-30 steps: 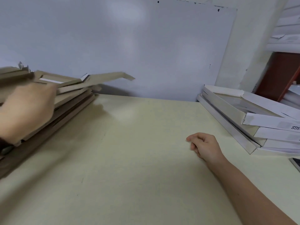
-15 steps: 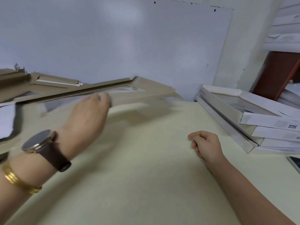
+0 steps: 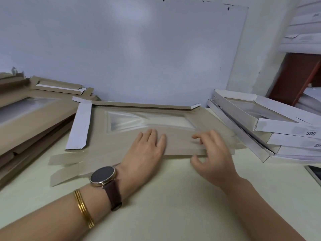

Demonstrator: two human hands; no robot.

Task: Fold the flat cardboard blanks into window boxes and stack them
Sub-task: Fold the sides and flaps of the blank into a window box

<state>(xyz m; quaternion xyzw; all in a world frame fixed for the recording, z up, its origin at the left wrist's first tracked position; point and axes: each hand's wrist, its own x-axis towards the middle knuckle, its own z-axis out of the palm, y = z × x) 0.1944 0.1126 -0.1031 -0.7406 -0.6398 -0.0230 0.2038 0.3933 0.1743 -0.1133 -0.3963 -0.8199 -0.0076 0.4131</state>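
Done: several white boxes (image 3: 271,129) lie folded and stacked at the right of the bench (image 3: 173,197)
In hand: one blank (image 3: 177,136) lies mid-bench, window up, its left flap turned over white side up, its far flap slightly raised
Left hand (image 3: 145,150): spread flat, fingers straight, pressing the blank down
Right hand (image 3: 213,153): fingers bent over the near flap, thumb at its edge, pinching it
Left to do: probably most of this blank's folds, then the tall pile of blanks (image 3: 34,115) at the left
Hard to see: near flaps blurred; pile and stack run off the picture, so no count; dark flat object (image 3: 315,173) at the right edge cut off
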